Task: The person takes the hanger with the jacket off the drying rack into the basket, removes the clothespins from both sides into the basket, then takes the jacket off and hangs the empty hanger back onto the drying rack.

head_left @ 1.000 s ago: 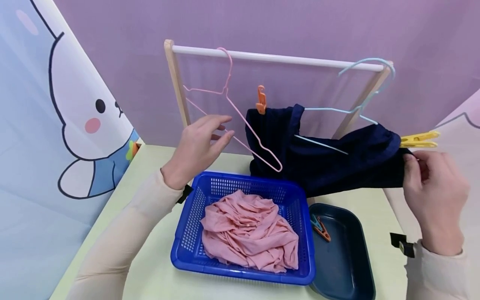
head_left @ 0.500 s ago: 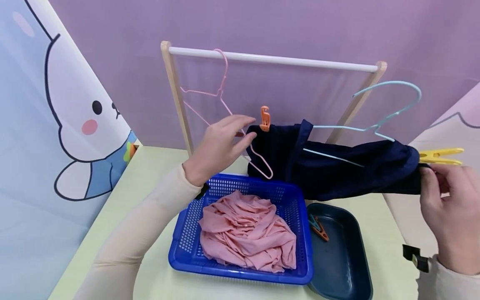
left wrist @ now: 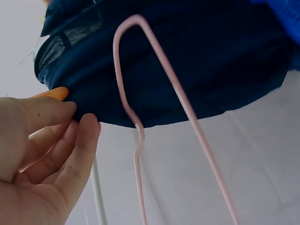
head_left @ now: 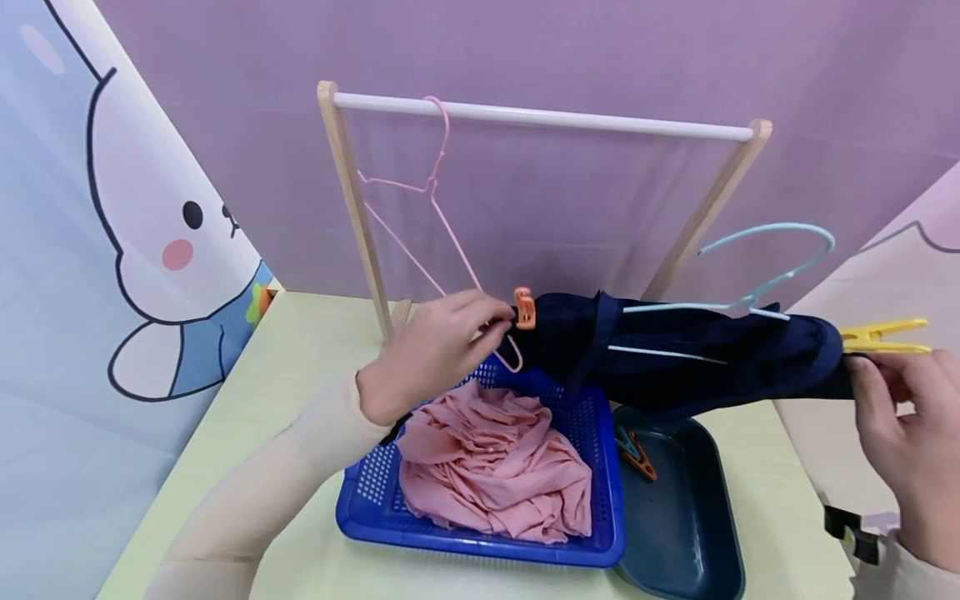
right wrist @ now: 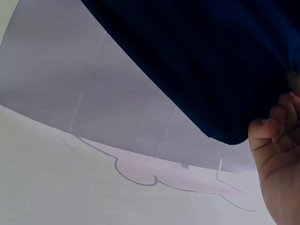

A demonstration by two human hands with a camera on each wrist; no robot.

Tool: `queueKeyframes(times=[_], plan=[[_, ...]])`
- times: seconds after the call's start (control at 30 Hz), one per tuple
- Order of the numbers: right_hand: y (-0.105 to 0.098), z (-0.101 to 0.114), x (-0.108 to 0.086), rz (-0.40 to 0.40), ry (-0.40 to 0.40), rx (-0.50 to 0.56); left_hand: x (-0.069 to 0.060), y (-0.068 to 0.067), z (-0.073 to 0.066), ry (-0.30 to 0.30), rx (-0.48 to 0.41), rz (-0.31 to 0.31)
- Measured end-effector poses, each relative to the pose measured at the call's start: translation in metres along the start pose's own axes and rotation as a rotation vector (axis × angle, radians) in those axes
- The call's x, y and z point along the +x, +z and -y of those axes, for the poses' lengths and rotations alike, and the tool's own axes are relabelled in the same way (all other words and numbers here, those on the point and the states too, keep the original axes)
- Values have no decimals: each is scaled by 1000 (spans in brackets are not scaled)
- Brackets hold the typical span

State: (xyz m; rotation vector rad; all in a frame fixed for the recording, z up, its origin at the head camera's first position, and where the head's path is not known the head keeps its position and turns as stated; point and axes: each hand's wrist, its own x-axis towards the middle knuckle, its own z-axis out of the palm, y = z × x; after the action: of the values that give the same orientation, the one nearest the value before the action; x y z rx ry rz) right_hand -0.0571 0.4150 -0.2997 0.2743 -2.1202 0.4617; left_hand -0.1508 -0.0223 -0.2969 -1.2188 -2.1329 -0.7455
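A dark navy garment [head_left: 675,367] is stretched between both hands, with a light blue hanger [head_left: 795,271] inside it, its hook off the rod. An orange clip [head_left: 525,308] grips the garment's left end and a yellow clip [head_left: 885,336] its right end. My left hand [head_left: 435,350] pinches the cloth edge beside the orange clip; in the left wrist view thumb and fingertips meet at the navy cloth [left wrist: 187,70]. Below the yellow clip, my right hand [head_left: 918,433] pinches the other end, as the right wrist view shows of the cloth [right wrist: 211,70].
A pink hanger [head_left: 453,237] hangs from the white rod [head_left: 555,117] at left, its lower end near my left hand. A blue basket [head_left: 480,546] holds pink cloth [head_left: 495,467]. Right of it, a dark tray [head_left: 675,517] contains clothespins [head_left: 636,454].
The garment and its hanger have come down and to the right, the hook dropping away from the rod. My left hand has moved right and taken hold of the cloth's left end.
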Motion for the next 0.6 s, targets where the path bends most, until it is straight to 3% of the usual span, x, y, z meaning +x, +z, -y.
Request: queueKeyframes(times=[0.17,0.33,0.6], plan=[[0,2,3,2,-25,24,-17,0,-17,12,-24,48],[5,-6,2,0,-1,62,-34,3,-30,15,-28,71],[14,-5,3,21,-52,36,-64,10,-36,-42,-93,117]])
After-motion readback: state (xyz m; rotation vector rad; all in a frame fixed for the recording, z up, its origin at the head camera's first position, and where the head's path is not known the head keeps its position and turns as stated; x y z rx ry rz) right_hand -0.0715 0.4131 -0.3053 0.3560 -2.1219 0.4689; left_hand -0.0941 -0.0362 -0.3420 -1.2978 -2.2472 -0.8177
